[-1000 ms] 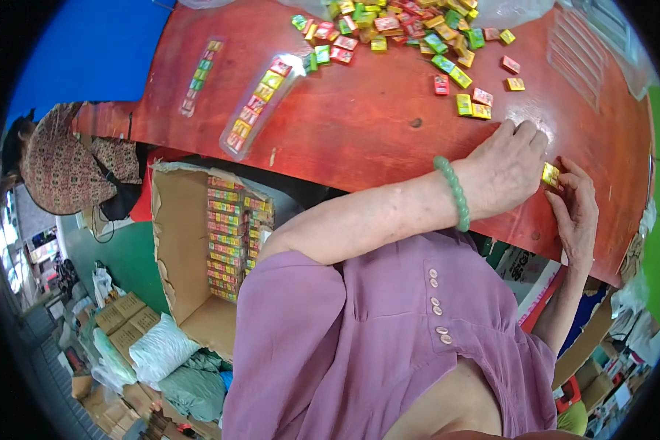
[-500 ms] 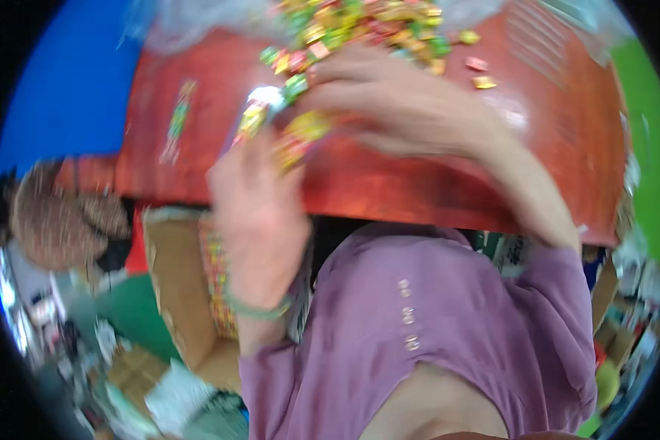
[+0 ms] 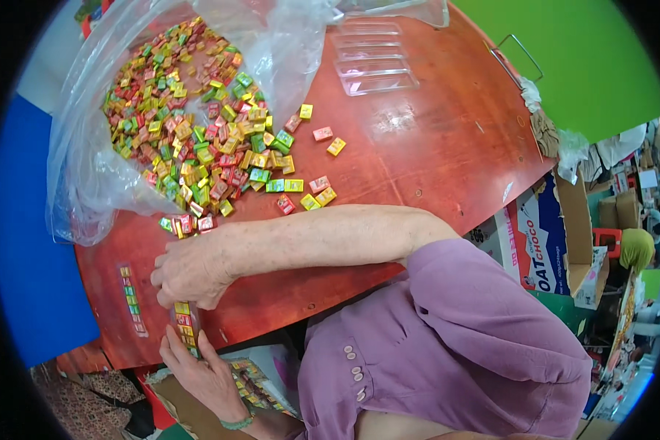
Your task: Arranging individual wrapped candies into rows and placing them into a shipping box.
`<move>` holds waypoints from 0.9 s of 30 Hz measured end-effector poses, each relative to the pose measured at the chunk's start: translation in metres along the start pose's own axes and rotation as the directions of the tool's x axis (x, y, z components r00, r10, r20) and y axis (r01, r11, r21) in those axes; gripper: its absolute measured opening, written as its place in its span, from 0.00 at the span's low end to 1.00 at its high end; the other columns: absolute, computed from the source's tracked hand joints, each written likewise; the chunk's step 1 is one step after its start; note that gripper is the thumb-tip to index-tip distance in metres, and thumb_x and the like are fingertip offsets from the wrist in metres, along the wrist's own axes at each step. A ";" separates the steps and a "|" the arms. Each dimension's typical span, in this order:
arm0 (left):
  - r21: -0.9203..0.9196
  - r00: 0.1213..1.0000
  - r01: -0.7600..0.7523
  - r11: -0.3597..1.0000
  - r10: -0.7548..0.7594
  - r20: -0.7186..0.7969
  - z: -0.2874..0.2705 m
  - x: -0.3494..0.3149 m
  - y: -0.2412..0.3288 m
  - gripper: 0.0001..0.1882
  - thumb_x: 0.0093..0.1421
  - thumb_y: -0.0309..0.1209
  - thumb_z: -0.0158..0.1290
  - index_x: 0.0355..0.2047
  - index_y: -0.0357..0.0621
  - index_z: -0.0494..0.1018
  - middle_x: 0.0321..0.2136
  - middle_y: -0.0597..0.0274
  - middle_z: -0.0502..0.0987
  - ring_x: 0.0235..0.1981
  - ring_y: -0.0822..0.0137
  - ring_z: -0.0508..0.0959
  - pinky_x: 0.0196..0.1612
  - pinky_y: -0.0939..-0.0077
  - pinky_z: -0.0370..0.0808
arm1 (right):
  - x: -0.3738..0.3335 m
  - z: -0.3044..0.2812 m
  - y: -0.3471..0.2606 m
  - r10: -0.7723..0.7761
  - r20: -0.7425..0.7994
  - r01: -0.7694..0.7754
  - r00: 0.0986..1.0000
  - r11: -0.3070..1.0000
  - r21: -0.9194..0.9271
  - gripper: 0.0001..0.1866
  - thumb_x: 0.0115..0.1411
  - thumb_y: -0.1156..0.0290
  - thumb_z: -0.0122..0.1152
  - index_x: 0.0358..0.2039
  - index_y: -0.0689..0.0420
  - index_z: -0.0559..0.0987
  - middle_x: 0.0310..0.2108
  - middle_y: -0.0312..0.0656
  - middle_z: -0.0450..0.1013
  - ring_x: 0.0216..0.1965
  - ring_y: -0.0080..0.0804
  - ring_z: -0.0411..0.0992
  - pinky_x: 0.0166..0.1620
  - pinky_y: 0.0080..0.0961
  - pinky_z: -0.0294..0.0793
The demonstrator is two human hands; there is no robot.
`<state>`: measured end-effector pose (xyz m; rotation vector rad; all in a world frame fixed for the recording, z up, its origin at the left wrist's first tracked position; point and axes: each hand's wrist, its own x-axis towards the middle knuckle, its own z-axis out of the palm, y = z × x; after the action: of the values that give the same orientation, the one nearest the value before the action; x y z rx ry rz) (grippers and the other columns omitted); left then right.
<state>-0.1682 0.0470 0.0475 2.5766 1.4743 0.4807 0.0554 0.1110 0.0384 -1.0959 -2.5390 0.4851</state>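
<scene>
A narrow, clear plastic tray (image 3: 196, 320) is standing out between the two hands, its thin wall curving smoothly around a single row of hard-edged little boxes. The left hand (image 3: 204, 367) is grasping its near end, fingers on one side and thumb on the other. The right hand (image 3: 198, 271) is bending its fingers over the far end; whether they are pinching anything, I cannot tell. Whether the tray is touching the table is also unclear.

A second ago the tray was lying untouched while both hands were working well apart from it, a yellow box at the right fingertips; now both hands are meeting at the tray. Its visible boxes are showing glossy yellow and red faces, lined up end to end.

Around the left wrist a green beaded bracelet (image 3: 238, 423) is sitting. Left of both hands, a slim row of boxes (image 3: 131, 301) is lying on the smooth, reddish table (image 3: 389, 176). Beyond the right hand, a loose heap of boxes (image 3: 227, 150) is spilling from a crinkled, see-through bag (image 3: 88, 198). Farther off to the right, ridged clear trays (image 3: 378, 73) are resting.
</scene>
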 end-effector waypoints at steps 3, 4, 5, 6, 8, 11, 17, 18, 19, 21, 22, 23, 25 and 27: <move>-0.015 1.000 0.003 1.000 -0.003 0.000 0.001 0.000 0.002 0.25 0.70 0.35 0.53 0.62 0.30 0.67 0.54 0.37 0.69 0.54 0.38 0.73 0.53 0.52 0.72 | -0.004 0.001 0.004 -0.017 -0.018 0.017 1.000 1.000 0.018 0.19 0.51 0.63 0.71 0.43 0.52 0.82 0.46 0.43 0.75 0.54 0.44 0.72 0.52 0.46 0.75; -0.029 1.000 0.019 0.999 -0.019 0.008 0.001 0.001 0.002 0.26 0.70 0.35 0.53 0.62 0.30 0.67 0.54 0.37 0.69 0.54 0.38 0.73 0.53 0.52 0.72 | -0.004 0.001 0.006 -0.012 -0.025 0.012 1.000 1.000 0.013 0.19 0.51 0.63 0.71 0.43 0.52 0.82 0.46 0.43 0.75 0.54 0.44 0.72 0.52 0.46 0.75; -0.028 1.000 0.010 1.000 -0.010 0.007 0.002 0.002 0.004 0.26 0.70 0.35 0.53 0.62 0.30 0.67 0.54 0.37 0.69 0.54 0.38 0.73 0.53 0.52 0.72 | -0.004 0.002 0.008 -0.010 -0.024 0.011 1.000 0.999 0.033 0.18 0.51 0.63 0.71 0.43 0.53 0.82 0.45 0.43 0.75 0.54 0.45 0.72 0.52 0.45 0.75; -0.046 1.000 0.022 0.999 -0.022 0.008 0.002 0.004 0.006 0.26 0.70 0.36 0.53 0.62 0.30 0.67 0.54 0.37 0.69 0.54 0.38 0.73 0.53 0.52 0.72 | -0.003 0.003 0.011 -0.010 -0.024 0.012 1.000 0.999 0.053 0.18 0.51 0.62 0.72 0.42 0.53 0.82 0.45 0.43 0.75 0.54 0.46 0.72 0.52 0.45 0.75; -0.058 0.999 0.038 0.998 -0.038 0.010 0.003 0.003 0.006 0.26 0.70 0.36 0.54 0.62 0.30 0.67 0.54 0.37 0.69 0.54 0.38 0.73 0.53 0.52 0.72 | 0.001 0.008 0.016 -0.023 -0.049 0.027 0.999 0.996 0.084 0.19 0.50 0.60 0.73 0.42 0.54 0.82 0.44 0.45 0.75 0.53 0.47 0.72 0.52 0.45 0.75; -0.034 0.997 0.082 0.996 -0.081 0.008 -0.001 -0.001 -0.002 0.27 0.70 0.35 0.54 0.63 0.30 0.66 0.55 0.36 0.69 0.55 0.37 0.73 0.55 0.52 0.71 | 0.008 0.010 0.014 -0.085 -0.100 0.095 0.991 0.991 0.096 0.23 0.48 0.57 0.75 0.41 0.57 0.82 0.43 0.48 0.76 0.52 0.50 0.72 0.53 0.46 0.75; -0.325 0.982 0.178 0.929 -0.190 -0.003 0.006 0.008 0.002 0.25 0.74 0.32 0.46 0.67 0.30 0.63 0.61 0.38 0.70 0.63 0.46 0.70 0.66 0.60 0.64 | -0.009 0.004 0.026 0.028 -0.215 0.034 0.976 0.959 0.280 0.29 0.53 0.49 0.73 0.40 0.64 0.79 0.38 0.56 0.78 0.45 0.57 0.75 0.49 0.46 0.75; -0.321 0.974 0.200 0.926 -0.224 -0.040 0.013 0.002 -0.008 0.25 0.75 0.33 0.45 0.67 0.30 0.62 0.61 0.40 0.70 0.63 0.48 0.71 0.65 0.61 0.65 | -0.005 -0.008 0.013 0.190 -0.063 -0.169 0.980 0.954 0.246 0.27 0.58 0.51 0.70 0.40 0.65 0.79 0.37 0.56 0.78 0.43 0.57 0.77 0.47 0.48 0.76; -0.391 0.959 0.250 0.886 -0.283 -0.028 0.018 -0.001 -0.010 0.26 0.75 0.33 0.45 0.67 0.30 0.62 0.60 0.40 0.71 0.62 0.50 0.72 0.64 0.63 0.67 | -0.005 -0.010 0.013 0.226 -0.021 -0.217 0.974 0.953 0.211 0.27 0.58 0.51 0.69 0.43 0.65 0.79 0.38 0.57 0.79 0.43 0.56 0.78 0.47 0.47 0.77; -0.491 0.917 0.334 0.805 -0.397 -0.027 0.019 -0.008 -0.008 0.29 0.75 0.35 0.46 0.70 0.31 0.58 0.62 0.40 0.69 0.62 0.51 0.71 0.64 0.63 0.67 | 0.003 -0.017 0.015 0.223 0.025 -0.223 0.975 0.959 0.176 0.28 0.59 0.50 0.68 0.45 0.65 0.80 0.39 0.57 0.80 0.44 0.55 0.79 0.47 0.46 0.77; -0.528 0.899 0.360 0.770 -0.438 -0.026 0.020 -0.012 -0.005 0.30 0.75 0.36 0.47 0.70 0.31 0.57 0.63 0.40 0.68 0.63 0.52 0.70 0.64 0.63 0.66 | 0.008 -0.020 0.015 0.202 0.095 -0.216 0.975 0.963 0.163 0.30 0.59 0.50 0.69 0.49 0.64 0.80 0.41 0.57 0.80 0.46 0.54 0.79 0.49 0.44 0.78; -0.522 0.887 0.376 0.766 -0.461 -0.037 0.024 -0.016 -0.003 0.30 0.75 0.36 0.47 0.70 0.31 0.57 0.63 0.40 0.68 0.63 0.52 0.70 0.64 0.63 0.66 | 0.011 -0.023 0.016 0.186 0.163 -0.209 0.969 0.967 0.145 0.32 0.58 0.49 0.69 0.52 0.63 0.79 0.43 0.57 0.81 0.47 0.53 0.79 0.51 0.43 0.78; -0.639 0.865 0.349 0.686 -0.498 -0.061 0.034 -0.025 0.000 0.32 0.75 0.38 0.48 0.71 0.30 0.56 0.65 0.40 0.65 0.65 0.53 0.67 0.65 0.62 0.65 | 0.023 -0.026 0.020 0.160 0.250 -0.195 0.955 0.973 0.125 0.34 0.57 0.48 0.70 0.55 0.62 0.79 0.45 0.57 0.80 0.49 0.52 0.79 0.52 0.41 0.78; -0.610 0.866 0.366 0.703 -0.497 -0.053 0.037 -0.024 0.006 0.33 0.73 0.39 0.51 0.70 0.29 0.56 0.63 0.41 0.66 0.63 0.53 0.68 0.64 0.63 0.66 | 0.034 -0.028 0.019 0.212 0.380 -0.243 0.900 0.969 0.036 0.37 0.56 0.46 0.70 0.58 0.61 0.78 0.49 0.55 0.79 0.52 0.48 0.78 0.54 0.37 0.77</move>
<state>-0.1620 0.0248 0.0091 1.6690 1.6079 0.9823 0.0577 0.1537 0.0606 -1.3924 -2.6846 0.9344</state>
